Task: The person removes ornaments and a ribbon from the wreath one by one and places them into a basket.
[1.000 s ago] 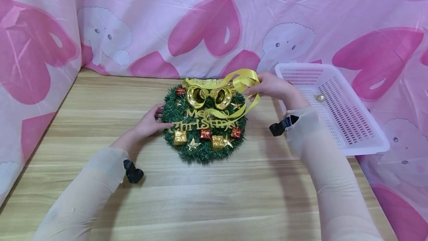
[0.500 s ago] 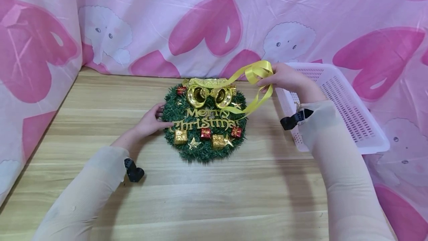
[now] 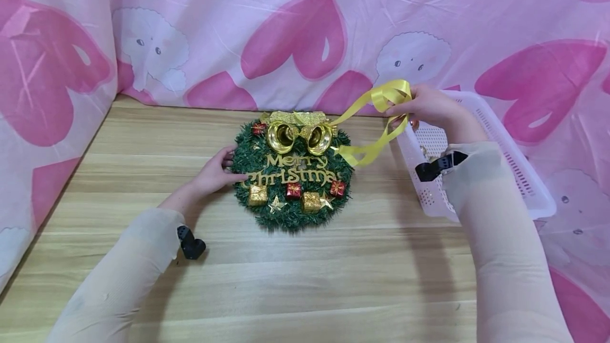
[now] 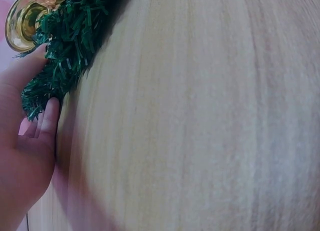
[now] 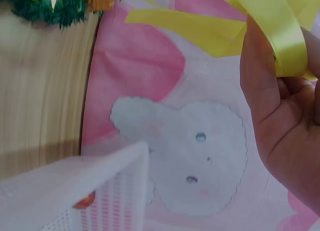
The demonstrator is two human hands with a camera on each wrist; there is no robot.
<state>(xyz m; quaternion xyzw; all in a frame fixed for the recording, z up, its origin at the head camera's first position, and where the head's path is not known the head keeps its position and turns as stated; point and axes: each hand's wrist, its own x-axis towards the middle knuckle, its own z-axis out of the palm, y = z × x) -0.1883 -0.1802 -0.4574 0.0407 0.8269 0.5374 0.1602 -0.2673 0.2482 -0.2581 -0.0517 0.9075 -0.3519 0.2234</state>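
A pale wooden table (image 3: 305, 279) stands against a pink cloth backdrop (image 3: 295, 30) printed with hearts. Nearest the viewer, both forearms in sheer sleeves stretch forward over the boards. The left hand (image 3: 214, 172) lies low on the table, its fingers lightly bent against the left rim of the green Christmas wreath (image 3: 292, 173), which lies flat at the table's middle with gold bells (image 3: 299, 136) at its top. Farther back and raised, the right hand (image 3: 429, 107) pinches a yellow ribbon (image 3: 376, 115) between thumb and fingers, above the near left corner of the white plastic basket (image 3: 519, 173); the ribbon's tails trail down toward the wreath's right edge.
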